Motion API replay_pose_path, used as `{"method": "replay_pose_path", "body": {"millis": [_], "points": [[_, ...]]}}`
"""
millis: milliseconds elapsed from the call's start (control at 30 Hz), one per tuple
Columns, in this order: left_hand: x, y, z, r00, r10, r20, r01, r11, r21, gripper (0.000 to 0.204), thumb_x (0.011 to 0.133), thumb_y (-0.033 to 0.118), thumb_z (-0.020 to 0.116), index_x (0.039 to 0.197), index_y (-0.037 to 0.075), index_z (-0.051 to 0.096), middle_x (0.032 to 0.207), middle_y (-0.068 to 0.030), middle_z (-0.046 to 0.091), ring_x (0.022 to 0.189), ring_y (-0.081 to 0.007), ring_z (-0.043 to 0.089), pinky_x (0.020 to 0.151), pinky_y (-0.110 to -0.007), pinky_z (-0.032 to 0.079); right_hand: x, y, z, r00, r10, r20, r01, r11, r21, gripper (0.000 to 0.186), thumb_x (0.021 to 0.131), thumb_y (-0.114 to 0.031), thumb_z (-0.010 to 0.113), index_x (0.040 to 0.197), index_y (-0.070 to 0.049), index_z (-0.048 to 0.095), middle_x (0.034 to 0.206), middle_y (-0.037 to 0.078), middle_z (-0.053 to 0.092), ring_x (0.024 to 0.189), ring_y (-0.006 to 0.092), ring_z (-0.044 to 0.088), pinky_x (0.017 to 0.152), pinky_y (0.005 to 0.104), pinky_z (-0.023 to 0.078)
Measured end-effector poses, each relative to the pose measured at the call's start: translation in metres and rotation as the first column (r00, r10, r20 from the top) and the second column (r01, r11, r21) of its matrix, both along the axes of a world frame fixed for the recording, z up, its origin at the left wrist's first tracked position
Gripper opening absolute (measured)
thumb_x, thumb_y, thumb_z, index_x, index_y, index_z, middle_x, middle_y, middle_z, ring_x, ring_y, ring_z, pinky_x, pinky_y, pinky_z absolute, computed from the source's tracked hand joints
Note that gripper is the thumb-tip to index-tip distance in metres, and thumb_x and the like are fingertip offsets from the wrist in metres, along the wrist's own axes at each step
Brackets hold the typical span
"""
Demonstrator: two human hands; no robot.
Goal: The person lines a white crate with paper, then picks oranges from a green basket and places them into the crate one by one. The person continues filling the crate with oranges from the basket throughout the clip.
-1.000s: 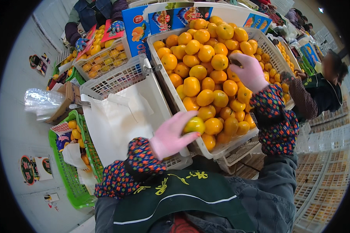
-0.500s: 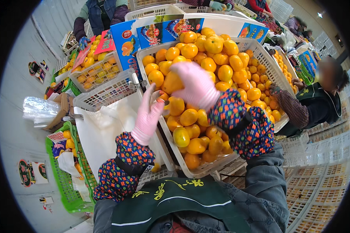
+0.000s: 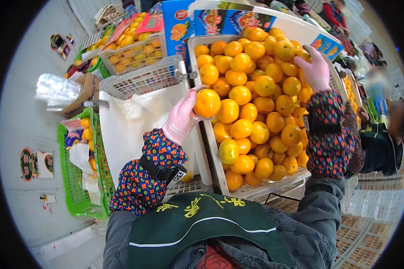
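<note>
My left hand (image 3: 182,117), in a pink knit glove, holds a mandarin orange (image 3: 207,103) over the left rim of a white plastic crate (image 3: 195,47). The crate is heaped with loose mandarins (image 3: 264,85), one of them greenish at the near left. At the far right corner of the heap is my right hand (image 3: 316,71), also gloved in pink. Its thumb and fingers curve around another mandarin (image 3: 302,54), which stays among the rest and is partly covered by the hand.
Left of the heap stands a white crate lined with white sheet (image 3: 134,121). Beyond are a crate of bagged mandarins (image 3: 134,56) and blue printed cardboard (image 3: 179,29). A green basket (image 3: 78,197) sits at the left. A co-worker (image 3: 381,148) is at the right.
My right hand has moved from the crate's left part to its far right corner. My left hand, open and without fruit before, now holds a mandarin. The view has shifted.
</note>
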State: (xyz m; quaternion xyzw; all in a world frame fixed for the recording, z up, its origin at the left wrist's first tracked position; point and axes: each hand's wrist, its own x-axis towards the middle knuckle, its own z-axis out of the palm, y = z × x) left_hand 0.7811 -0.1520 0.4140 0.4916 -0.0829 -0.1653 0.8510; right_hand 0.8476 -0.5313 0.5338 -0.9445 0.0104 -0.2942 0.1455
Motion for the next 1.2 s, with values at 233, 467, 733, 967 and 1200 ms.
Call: {"method": "replay_pose_path", "body": {"millis": [233,467,733,967,1200], "points": [[-0.005,0.0,0.016,0.986,-0.167,0.024,0.167,0.986,-0.004,0.053,0.097,0.026,0.057,0.143,0.002,0.043,0.132,-0.0133,0.056,0.121,-0.0243,0.058,0.096,-0.041,0.051,-0.104,0.096,-0.01,0.817,0.554,-0.16,-0.499,0.818,0.285,0.041,0.079,-0.003,0.075,0.118,0.0,0.065,0.112,0.014,0.068,0.102,0.0237,0.067,0.091,0.0333,0.052],[-0.068,-0.032,0.054,0.697,-0.501,0.514,0.03,0.736,0.676,0.074,0.095,0.02,0.061,0.153,-0.001,0.022,0.148,-0.0212,0.042,0.134,-0.0247,0.045,0.11,-0.034,0.038,-0.188,0.145,-0.028,0.749,0.62,-0.233,-0.537,0.774,0.335,0.079,0.071,-0.026,0.086,0.137,-0.002,0.051,0.128,0.022,0.058,0.112,0.0374,0.062,0.094,0.0406,0.052],[-0.062,-0.004,0.056,0.927,-0.311,0.209,0.195,0.877,0.439,0.063,0.099,0.027,0.06,0.148,-0.003,0.034,0.137,-0.0209,0.053,0.113,-0.0307,0.062,0.094,-0.039,0.052,-0.335,0.034,-0.054,0.444,0.583,-0.681,0.268,0.639,0.721,0.071,0.071,-0.028,0.09,0.128,0.001,0.059,0.114,0.014,0.068,0.108,0.0229,0.064,0.097,0.0348,0.049],[-0.085,-0.032,0.035,0.937,-0.168,0.305,-0.007,0.867,0.499,0.043,0.1,0.014,0.053,0.139,-0.004,0.048,0.12,-0.0167,0.062,0.102,-0.0225,0.066,0.087,-0.032,0.053,-0.336,0.012,-0.065,0.971,-0.179,-0.159,0.232,0.873,0.429,0.025,0.082,0.003,0.069,0.108,0.003,0.066,0.087,0.007,0.068,0.078,0.0083,0.06,0.072,0.0227,0.05],[-0.104,-0.041,0.049,0.882,-0.279,0.379,0.047,0.853,0.52,0.038,0.097,-0.006,0.049,0.135,-0.003,0.051,0.117,-0.0133,0.064,0.103,-0.0189,0.064,0.093,-0.031,0.051,-0.217,0.026,-0.107,0.797,-0.331,-0.506,0.243,0.942,-0.234,0.065,0.074,-0.014,0.071,0.134,-0.003,0.047,0.12,0.017,0.057,0.095,0.0344,0.066,0.075,0.0449,0.055]]}}
